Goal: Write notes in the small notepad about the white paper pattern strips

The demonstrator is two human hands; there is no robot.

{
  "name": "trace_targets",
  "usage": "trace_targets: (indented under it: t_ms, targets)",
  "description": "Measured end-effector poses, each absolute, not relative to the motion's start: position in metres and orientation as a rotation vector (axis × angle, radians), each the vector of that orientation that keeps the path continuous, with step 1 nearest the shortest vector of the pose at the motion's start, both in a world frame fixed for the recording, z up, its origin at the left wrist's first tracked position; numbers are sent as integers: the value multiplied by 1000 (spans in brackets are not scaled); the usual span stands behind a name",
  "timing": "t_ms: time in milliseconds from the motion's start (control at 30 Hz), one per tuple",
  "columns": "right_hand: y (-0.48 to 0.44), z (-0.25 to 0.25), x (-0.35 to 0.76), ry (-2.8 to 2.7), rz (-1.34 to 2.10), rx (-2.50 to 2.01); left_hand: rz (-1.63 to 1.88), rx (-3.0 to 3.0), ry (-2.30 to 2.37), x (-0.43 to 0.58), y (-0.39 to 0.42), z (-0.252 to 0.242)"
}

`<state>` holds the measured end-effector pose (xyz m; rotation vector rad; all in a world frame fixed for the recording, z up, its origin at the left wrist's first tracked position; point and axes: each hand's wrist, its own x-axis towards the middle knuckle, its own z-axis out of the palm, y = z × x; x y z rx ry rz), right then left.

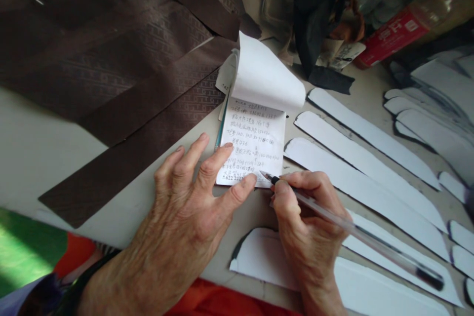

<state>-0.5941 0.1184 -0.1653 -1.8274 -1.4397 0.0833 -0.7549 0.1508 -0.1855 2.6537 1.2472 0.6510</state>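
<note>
A small notepad (255,133) lies on the table, its page covered in handwritten lines. Its upper sheets (264,76) are flipped back and curl over the top. My left hand (192,202) is spread, with the thumb and index fingertip resting on the page's lower left. Pinched in my right hand (309,217) is a clear-barrelled pen (355,232). The pen's tip is at the lower right of the page, close to my left thumb; whether it touches the paper I cannot tell.
Dark brown patterned sheets and strips (148,108) spread over the left. Long white pieces with dark edges (355,182) lie in rows at the right. A bottle with a red label (394,37) lies among dark scraps at the back. The table edge (122,244) runs along the front.
</note>
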Motion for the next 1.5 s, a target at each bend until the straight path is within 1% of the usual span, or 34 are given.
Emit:
trace_targets:
  t_ms: [767,1500]
  targets:
    - [119,-166,-596,-1476,48,-1828,713,2657,1257,-754,152,-187]
    - [120,-165,-597,-1475,36,-1851,700,2667,1240,-754,152,-186]
